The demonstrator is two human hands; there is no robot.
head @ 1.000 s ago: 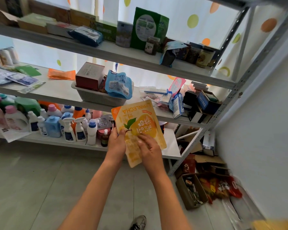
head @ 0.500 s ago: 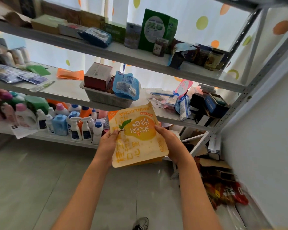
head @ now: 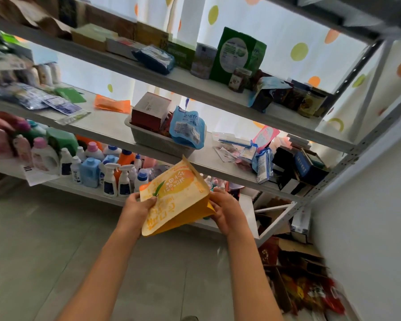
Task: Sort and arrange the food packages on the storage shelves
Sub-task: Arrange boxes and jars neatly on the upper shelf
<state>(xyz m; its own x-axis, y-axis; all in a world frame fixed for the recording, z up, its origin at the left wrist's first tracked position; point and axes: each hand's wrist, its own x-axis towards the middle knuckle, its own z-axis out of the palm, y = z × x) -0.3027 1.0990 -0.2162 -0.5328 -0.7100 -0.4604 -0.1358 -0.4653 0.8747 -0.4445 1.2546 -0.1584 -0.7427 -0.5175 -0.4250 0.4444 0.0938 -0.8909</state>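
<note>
L hand [head: 134,208] & R hand [head: 227,210] both grip yellow pouch [head: 174,200] by opposite edges; R fingertips hidden behind it, floor packs [head: 310,290] below-right blurred.

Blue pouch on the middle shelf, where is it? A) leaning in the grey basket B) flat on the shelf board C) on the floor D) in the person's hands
A: the blue pouch stands tilted in the grey basket, beside a red box.
</note>
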